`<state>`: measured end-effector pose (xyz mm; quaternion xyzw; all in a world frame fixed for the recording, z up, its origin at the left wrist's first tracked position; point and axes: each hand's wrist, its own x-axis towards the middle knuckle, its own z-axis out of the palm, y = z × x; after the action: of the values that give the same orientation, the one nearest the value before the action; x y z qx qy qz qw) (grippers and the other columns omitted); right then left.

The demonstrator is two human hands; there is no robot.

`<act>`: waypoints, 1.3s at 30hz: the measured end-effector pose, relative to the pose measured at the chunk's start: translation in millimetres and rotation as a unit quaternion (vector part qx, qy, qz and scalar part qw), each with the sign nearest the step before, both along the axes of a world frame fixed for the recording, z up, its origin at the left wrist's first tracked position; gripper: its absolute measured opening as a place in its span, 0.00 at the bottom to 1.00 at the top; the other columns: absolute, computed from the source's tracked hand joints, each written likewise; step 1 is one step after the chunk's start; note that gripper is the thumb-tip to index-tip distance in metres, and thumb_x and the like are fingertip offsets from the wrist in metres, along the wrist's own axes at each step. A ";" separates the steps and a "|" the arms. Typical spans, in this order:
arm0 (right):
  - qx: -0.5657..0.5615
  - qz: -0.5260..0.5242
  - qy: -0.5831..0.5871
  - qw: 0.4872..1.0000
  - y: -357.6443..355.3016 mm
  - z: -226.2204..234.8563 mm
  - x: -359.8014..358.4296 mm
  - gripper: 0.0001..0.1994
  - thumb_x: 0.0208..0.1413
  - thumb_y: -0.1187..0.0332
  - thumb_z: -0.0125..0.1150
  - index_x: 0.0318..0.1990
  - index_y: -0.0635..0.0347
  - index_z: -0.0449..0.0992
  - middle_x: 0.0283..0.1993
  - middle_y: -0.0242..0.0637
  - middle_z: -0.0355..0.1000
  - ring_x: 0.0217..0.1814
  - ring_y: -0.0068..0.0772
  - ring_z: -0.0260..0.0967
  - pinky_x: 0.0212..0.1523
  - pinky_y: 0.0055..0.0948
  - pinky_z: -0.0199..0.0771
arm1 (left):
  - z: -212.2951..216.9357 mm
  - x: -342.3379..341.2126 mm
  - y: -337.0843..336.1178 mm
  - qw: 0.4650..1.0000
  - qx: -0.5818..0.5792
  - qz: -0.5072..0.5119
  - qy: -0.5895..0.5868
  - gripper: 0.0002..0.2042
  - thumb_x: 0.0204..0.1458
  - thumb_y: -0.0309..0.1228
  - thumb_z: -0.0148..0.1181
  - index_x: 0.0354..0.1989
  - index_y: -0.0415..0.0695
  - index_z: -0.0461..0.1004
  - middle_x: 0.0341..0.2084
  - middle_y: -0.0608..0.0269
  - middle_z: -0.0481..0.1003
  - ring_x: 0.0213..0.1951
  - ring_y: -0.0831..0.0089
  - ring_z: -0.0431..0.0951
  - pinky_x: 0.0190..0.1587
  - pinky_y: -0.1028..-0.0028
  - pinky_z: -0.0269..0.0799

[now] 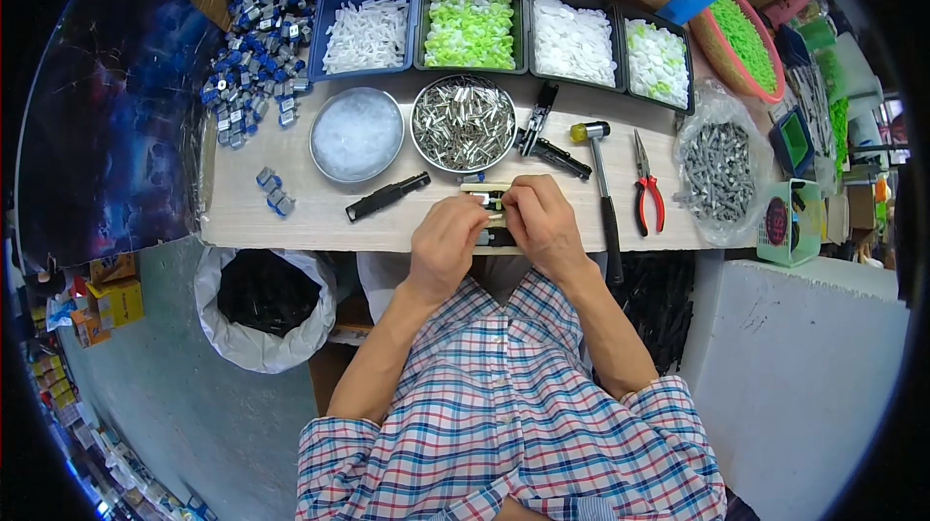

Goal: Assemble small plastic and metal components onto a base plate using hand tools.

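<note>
Right now my left hand [444, 235] and right hand [539, 219] both pinch a small black-and-pale part [487, 198] at the near edge of the tabletop [291, 221], fingers closed around it, just below the bowl of metal pins [463, 122].

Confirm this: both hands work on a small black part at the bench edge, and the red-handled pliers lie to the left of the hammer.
Not quite. In the head view the red-handled pliers lie to the right of the hammer, not the left. Both the left hand and the right hand do work on the small black part at the bench edge.
</note>
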<state>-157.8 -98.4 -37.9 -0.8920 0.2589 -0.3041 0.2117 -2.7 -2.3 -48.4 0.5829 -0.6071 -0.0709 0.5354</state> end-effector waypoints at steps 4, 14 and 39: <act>0.026 0.006 0.012 1.000 -0.3 -0.8 0.6 0.12 0.46 0.83 0.64 0.39 0.65 0.73 0.43 0.44 0.70 0.45 0.46 0.70 0.44 0.39 0.75 | -6.0 0.6 -1.8 0.998 -0.008 -0.036 -0.050 0.09 0.48 0.15 0.65 0.36 0.36 0.74 0.36 0.50 0.80 0.40 0.52 0.82 0.46 0.62 0.80; 0.035 0.006 0.023 0.999 -1.7 -0.5 1.4 0.11 0.46 0.83 0.62 0.39 0.67 0.72 0.44 0.45 0.70 0.46 0.47 0.69 0.46 0.39 0.75 | -7.5 -2.4 1.7 0.997 -0.014 -0.039 -0.067 0.09 0.46 0.15 0.66 0.36 0.36 0.75 0.38 0.49 0.81 0.42 0.51 0.82 0.51 0.60 0.81; -0.192 -0.054 0.145 0.969 -180.0 12.5 97.3 0.05 0.53 0.75 0.63 0.38 0.61 0.78 0.42 0.40 0.74 0.47 0.45 0.71 0.48 0.42 0.73 | 15.9 -16.3 6.9 0.930 0.136 0.029 0.339 0.03 0.64 0.23 0.55 0.40 0.36 0.73 0.32 0.61 0.78 0.35 0.77 0.79 0.40 0.77 0.75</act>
<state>-60.5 -278.4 -25.4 -0.9351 0.2714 -0.2269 -0.0201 -19.0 4.5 -32.4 0.6089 -0.3564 -0.3308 0.6267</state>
